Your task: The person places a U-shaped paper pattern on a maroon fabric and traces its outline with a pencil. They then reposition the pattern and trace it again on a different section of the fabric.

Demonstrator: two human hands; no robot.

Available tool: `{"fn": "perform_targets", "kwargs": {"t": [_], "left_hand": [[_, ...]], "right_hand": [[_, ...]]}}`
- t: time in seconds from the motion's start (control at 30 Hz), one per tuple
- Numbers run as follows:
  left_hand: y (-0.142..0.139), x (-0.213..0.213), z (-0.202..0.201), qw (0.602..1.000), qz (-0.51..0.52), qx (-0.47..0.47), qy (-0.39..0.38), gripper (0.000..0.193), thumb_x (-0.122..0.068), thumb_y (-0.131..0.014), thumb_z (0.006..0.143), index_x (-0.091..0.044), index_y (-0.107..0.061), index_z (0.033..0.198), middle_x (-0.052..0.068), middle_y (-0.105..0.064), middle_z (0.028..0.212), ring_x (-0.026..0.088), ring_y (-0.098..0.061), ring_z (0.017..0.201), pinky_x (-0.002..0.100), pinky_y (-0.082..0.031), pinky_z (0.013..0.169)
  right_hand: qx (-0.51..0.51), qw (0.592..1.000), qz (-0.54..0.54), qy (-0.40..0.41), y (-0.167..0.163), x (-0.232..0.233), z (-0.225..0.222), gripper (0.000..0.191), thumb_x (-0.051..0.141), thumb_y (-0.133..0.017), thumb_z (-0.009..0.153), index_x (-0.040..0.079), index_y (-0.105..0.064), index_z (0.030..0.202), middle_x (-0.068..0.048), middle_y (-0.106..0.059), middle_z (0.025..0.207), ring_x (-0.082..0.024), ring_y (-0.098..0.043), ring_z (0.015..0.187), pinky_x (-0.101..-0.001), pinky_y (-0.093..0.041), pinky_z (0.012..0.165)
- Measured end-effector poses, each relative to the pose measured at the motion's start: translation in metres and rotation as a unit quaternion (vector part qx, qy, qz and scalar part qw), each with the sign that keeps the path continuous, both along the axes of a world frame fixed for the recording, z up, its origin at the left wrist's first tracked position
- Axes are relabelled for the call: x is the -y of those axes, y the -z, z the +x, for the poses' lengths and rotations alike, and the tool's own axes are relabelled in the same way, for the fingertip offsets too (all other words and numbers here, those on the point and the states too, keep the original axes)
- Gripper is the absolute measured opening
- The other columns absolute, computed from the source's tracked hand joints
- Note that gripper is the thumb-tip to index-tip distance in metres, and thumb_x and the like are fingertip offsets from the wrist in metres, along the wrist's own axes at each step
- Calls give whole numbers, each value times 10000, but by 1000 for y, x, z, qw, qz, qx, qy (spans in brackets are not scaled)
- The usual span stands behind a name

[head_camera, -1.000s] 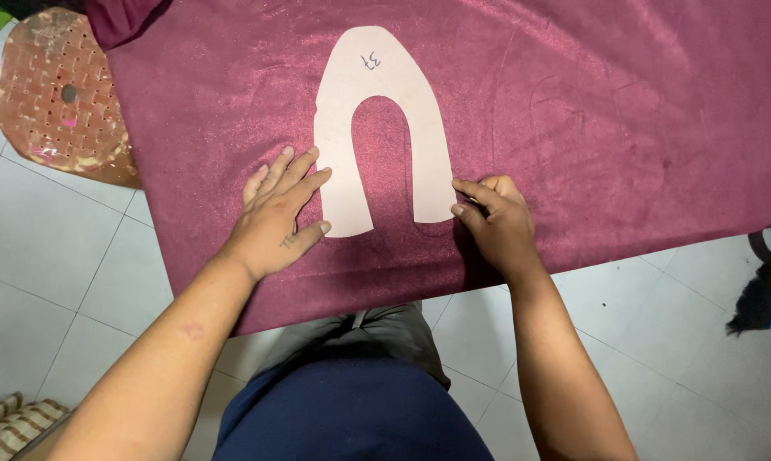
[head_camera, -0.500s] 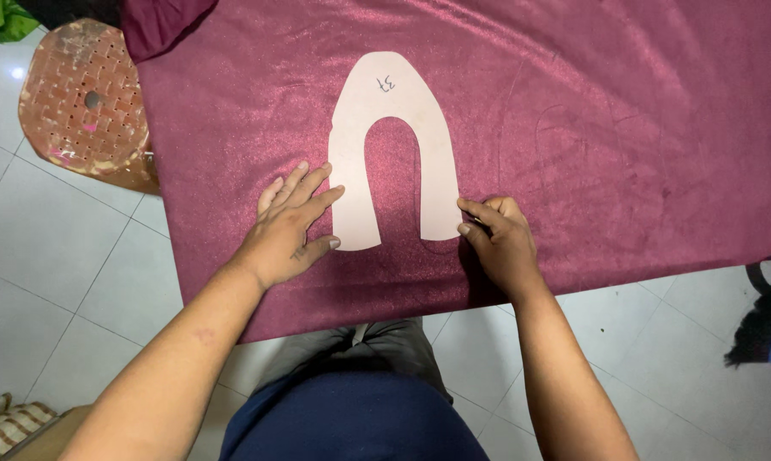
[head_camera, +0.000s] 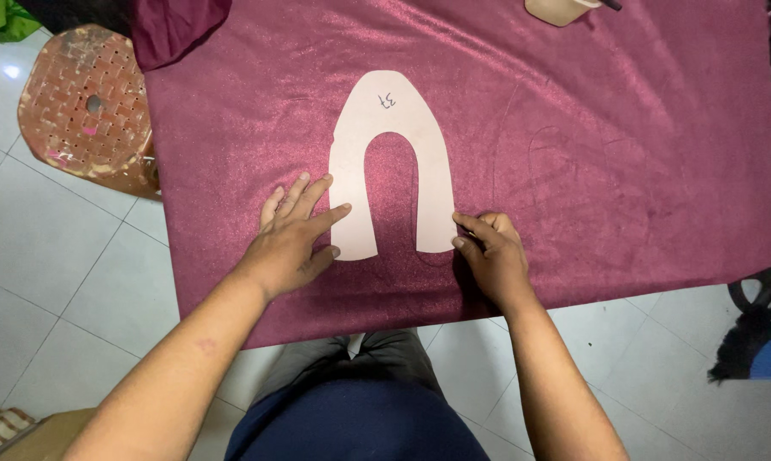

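While two bare hands work at the near edge of a surface draped in one sheet of magenta cloth (head_camera: 624, 111), a single pale paper pattern (head_camera: 391, 119), cut like a tall horseshoe, lies flat on the cloth just left of its middle. Its rounded top points toward the far edge and its two legs run down toward the near edge, where both hands meet them. A small handwritten mark sits on the rounded top.

One hand, the left hand (head_camera: 293, 241), lies palm down with fingers spread, its index finger pressing on the foot of the pattern's left leg and the other fingers flat on the cloth just beside it. The other, the right hand (head_camera: 490, 253), is curled, its fingertips bunched together at the foot of the right leg; whether they pinch a small tool cannot be made out. Faint traced outlines (head_camera: 564, 171) of the same horseshoe form show on the cloth to the right of the pattern.

Beyond the left edge of the surface stands one worn reddish plastic stool (head_camera: 82, 107) on the white tiled floor (head_camera: 35, 248). At the far edge, one beige object (head_camera: 560, 8) is cut off by the frame. A darker fold of cloth (head_camera: 176, 30) hangs at the far left corner.
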State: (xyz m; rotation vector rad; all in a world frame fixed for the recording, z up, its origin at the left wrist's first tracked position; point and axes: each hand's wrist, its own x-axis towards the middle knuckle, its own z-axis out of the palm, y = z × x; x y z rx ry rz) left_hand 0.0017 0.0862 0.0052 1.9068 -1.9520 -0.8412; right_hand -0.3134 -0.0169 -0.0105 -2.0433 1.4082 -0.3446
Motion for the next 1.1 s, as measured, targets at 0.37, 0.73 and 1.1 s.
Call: {"fn": "perform_targets", "kwargs": {"t": [0.37, 0.73, 1.1], "left_hand": [[2, 23, -79, 996, 14, 56, -74, 705, -286, -708, 855, 102, -481, 1397, 279, -435, 1490, 388, -453, 1318, 473, -382, 1118], [-7, 23, -105, 988, 48, 83, -122, 893, -471, -683, 874, 87, -335, 1478, 335, -240, 1570, 514, -260, 1438, 549, -232, 1187], [-14, 47, -137, 973, 152, 97, -147, 866, -479, -614, 909, -55, -253, 1572, 423, -52, 1585, 626, -59, 1456, 646, -98, 1185]], "right_hand": [[-2, 1000, 16, -26, 1, 4, -3, 463, 172, -842, 805, 173, -723, 1253, -50, -571, 979, -203, -575, 919, -324, -504, 819], [-17, 996, -27, -82, -6, 1, -3, 521, 205, -834, 809, 107, -691, 1300, -78, -572, 1000, -256, -569, 952, -378, -501, 861], [80, 992, 28, -90, -21, 32, 13, 195, 114, -688, 969, 67, -778, 1136, -78, -594, 1021, -216, -596, 971, -320, -511, 830]]}}
